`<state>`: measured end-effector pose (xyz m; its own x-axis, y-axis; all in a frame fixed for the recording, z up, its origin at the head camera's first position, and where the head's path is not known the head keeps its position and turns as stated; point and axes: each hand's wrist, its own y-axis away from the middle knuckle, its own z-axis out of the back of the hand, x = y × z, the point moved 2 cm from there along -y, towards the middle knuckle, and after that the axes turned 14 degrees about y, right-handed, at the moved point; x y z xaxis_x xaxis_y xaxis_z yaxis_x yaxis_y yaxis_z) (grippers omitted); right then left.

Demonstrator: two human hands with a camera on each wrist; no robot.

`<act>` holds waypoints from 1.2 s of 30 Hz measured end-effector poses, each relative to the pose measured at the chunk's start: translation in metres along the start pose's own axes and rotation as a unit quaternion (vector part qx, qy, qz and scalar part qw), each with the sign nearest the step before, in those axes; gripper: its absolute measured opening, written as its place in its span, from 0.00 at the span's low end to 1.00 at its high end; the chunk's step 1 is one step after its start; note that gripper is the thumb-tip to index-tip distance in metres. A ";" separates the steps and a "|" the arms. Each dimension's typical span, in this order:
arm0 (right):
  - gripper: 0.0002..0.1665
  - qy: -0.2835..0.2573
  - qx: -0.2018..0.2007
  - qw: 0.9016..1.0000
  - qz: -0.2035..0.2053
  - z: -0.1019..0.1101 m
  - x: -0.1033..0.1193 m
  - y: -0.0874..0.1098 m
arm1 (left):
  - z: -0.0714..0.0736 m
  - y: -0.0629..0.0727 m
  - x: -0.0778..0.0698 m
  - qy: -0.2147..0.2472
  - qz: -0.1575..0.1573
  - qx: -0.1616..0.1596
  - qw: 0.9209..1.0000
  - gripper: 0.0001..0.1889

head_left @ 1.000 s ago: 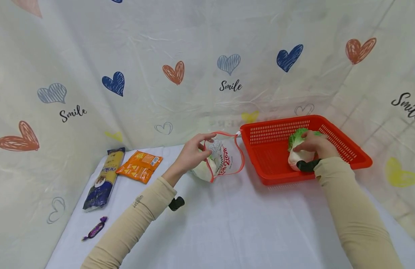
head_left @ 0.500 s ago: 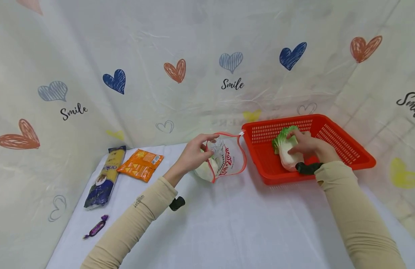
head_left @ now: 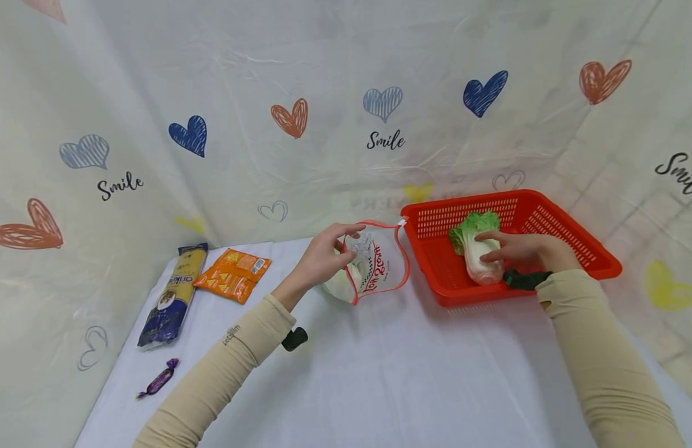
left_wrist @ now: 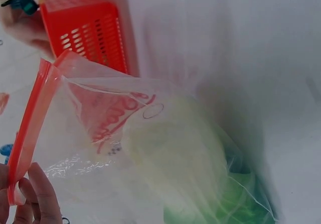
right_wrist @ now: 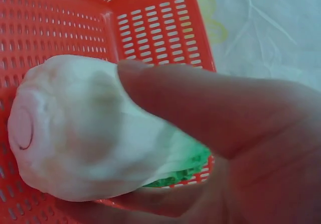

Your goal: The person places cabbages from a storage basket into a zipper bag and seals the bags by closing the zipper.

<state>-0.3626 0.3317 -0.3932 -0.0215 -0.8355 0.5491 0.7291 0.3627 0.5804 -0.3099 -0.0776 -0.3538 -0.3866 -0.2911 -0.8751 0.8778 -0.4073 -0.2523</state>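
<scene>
Pinching the red edge of a clear zip bag (head_left: 386,267) just left of the red basket (head_left: 442,264), the left hand (head_left: 322,254) has thumb and fingers clamped on it. Bagged cabbage (left_wrist: 175,153) is inside, pale with some green. Right hand (head_left: 528,250) is over the basket, thumb and fingers spread apart either side of the other cabbage (head_left: 472,247); can't tell if they're actually touching it. That one's lying in the basket, leafy end toward the back. Well left of the basket: orange packet (head_left: 233,277), blue-and-yellow packet (head_left: 173,300), purple candy (head_left: 158,378).
</scene>
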 end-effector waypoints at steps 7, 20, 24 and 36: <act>0.45 0.053 -0.078 0.995 0.026 -0.001 0.011 0.016 | 0.000 -0.001 -0.003 -0.008 0.004 0.003 1.000 0.27; 0.32 0.164 -0.251 0.946 0.125 -0.002 0.072 0.054 | 0.010 -0.003 -0.002 -0.005 -0.006 -0.007 1.000 0.27; 0.33 0.123 -0.256 0.949 0.137 -0.012 0.087 0.068 | 0.016 -0.005 -0.004 -0.003 -0.005 -0.019 1.000 0.27; 0.27 -0.005 -0.171 0.908 0.383 -0.048 0.112 0.062 | 0.025 -0.008 -0.006 -0.001 -0.002 -0.030 1.000 0.28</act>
<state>-0.2870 0.2409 -0.3247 0.5762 -0.3883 0.7192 0.7024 0.6852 -0.1928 -0.3222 -0.0942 -0.3363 -0.3909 -0.2913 -0.8731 0.8913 -0.3565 -0.2802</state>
